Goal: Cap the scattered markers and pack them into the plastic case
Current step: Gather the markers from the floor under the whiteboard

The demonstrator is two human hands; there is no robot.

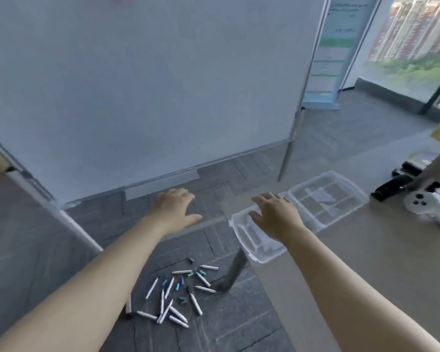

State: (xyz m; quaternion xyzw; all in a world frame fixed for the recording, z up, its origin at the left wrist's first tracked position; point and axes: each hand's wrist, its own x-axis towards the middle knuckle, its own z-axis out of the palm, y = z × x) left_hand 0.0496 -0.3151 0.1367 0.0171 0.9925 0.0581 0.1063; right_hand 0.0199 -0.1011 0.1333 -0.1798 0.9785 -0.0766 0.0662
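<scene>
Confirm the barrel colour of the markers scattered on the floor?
White barrels on the scattered markers, with loose blue and teal caps among them; head view.

A large whiteboard (pixel 142 80) on a metal stand is filling most of the view, standing on grey patterned carpet (pixel 229 326). A beige table (pixel 366 262) is sitting at the right. Daylight is coming through a window (pixel 414 39) showing buildings and greenery, beside a standing banner (pixel 333 49).
</scene>
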